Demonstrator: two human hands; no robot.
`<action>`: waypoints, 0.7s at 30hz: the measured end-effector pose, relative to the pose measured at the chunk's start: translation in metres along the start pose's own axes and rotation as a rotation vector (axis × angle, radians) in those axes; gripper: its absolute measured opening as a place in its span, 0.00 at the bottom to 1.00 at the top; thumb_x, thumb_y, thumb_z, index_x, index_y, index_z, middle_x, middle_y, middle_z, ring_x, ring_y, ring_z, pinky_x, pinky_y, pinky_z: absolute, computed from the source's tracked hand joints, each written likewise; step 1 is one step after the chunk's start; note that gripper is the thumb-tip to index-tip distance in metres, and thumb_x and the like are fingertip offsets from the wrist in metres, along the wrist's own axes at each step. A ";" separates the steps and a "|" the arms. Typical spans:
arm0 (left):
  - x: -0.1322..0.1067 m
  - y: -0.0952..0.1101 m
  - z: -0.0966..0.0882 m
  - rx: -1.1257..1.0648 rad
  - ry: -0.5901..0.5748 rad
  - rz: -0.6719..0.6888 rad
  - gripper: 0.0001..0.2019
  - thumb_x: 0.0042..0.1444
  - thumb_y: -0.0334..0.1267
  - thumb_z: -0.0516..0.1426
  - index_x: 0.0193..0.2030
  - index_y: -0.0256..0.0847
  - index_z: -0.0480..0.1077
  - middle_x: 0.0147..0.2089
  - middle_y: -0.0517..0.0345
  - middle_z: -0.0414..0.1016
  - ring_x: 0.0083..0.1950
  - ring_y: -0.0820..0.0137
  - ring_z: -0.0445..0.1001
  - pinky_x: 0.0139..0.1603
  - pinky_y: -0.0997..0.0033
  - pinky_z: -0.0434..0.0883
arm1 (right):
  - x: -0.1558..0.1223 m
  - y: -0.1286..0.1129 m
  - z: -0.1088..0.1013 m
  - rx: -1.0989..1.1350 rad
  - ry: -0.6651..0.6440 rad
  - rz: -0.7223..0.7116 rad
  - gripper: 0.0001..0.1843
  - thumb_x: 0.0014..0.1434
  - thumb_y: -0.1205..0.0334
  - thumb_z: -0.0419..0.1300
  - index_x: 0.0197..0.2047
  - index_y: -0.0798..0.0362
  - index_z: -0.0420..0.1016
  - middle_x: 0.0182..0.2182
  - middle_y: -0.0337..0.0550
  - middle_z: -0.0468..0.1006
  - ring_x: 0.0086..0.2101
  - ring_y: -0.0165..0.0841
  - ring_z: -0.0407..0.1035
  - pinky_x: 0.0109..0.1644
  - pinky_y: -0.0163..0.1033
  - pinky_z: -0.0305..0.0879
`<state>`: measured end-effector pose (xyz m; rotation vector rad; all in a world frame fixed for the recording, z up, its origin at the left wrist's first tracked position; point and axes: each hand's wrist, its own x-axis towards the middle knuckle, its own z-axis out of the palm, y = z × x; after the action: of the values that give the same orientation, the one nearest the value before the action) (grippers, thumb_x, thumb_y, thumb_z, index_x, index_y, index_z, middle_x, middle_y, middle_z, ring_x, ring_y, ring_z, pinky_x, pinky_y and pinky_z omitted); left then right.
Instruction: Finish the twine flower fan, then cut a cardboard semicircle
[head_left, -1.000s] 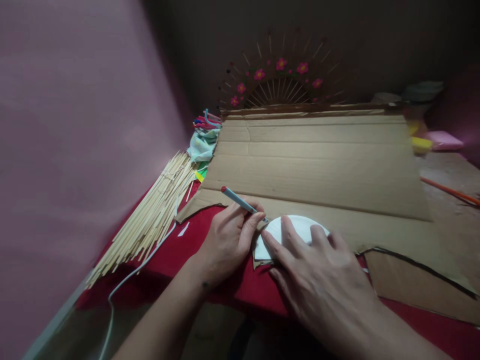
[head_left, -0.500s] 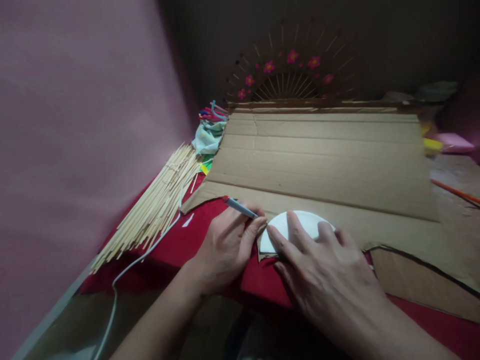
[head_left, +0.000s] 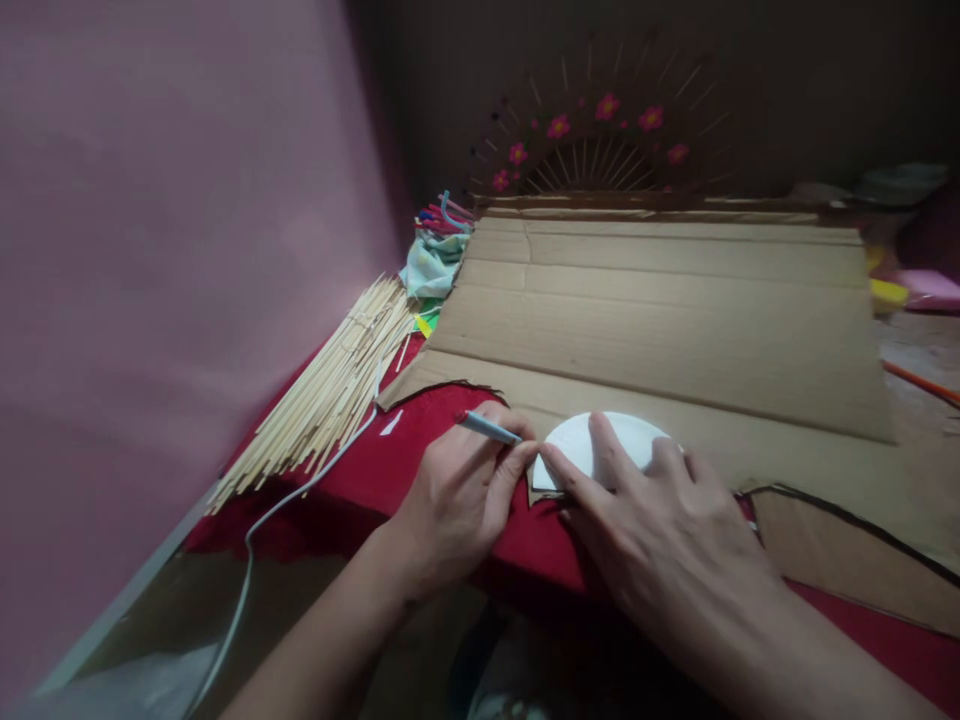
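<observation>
the left hand (head_left: 459, 495) grips a slim blue pen (head_left: 491, 429) left of a white half-round sheet (head_left: 636, 436) under the spread right hand (head_left: 667, 530).

Your pen (head_left: 491, 428) was pale blue with a red end, and the semicircle (head_left: 637, 440) before you was plain white. Your cardboard (head_left: 675, 340) was tan, striped by darker creases, above a deep red cloth (head_left: 427, 410). You had straw-coloured sticks (head_left: 322, 390), a white cord (head_left: 248, 570), a mauve wall (head_left: 172, 250) and pink flowers (head_left: 607, 106) with yellow centres patterning a dark fan (head_left: 581, 130).
</observation>
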<state>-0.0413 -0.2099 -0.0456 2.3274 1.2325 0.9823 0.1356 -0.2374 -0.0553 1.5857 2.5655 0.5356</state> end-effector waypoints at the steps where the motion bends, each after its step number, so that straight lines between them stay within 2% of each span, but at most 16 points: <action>1: 0.000 0.000 0.000 0.001 -0.002 0.006 0.05 0.60 0.31 0.47 0.37 0.39 0.63 0.33 0.57 0.67 0.34 0.73 0.66 0.38 0.72 0.65 | -0.001 0.000 0.000 -0.005 0.002 -0.002 0.32 0.55 0.58 0.50 0.63 0.39 0.49 0.58 0.57 0.60 0.35 0.51 0.65 0.34 0.50 0.53; 12: -0.010 0.008 -0.004 0.023 -0.024 0.043 0.05 0.59 0.29 0.47 0.37 0.38 0.63 0.35 0.53 0.68 0.37 0.71 0.67 0.39 0.72 0.66 | 0.000 -0.001 0.000 0.017 -0.016 0.009 0.27 0.60 0.58 0.44 0.63 0.39 0.51 0.58 0.57 0.59 0.37 0.50 0.64 0.35 0.50 0.53; 21: -0.016 0.010 0.002 0.083 0.048 0.246 0.09 0.55 0.21 0.49 0.42 0.35 0.62 0.34 0.53 0.67 0.35 0.71 0.64 0.35 0.69 0.65 | 0.000 0.000 -0.004 -0.001 -0.046 0.005 0.26 0.61 0.56 0.40 0.63 0.38 0.49 0.59 0.56 0.57 0.37 0.51 0.64 0.35 0.49 0.53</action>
<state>-0.0405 -0.2289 -0.0480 2.5808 1.0399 1.0887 0.1343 -0.2388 -0.0516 1.5852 2.5286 0.4952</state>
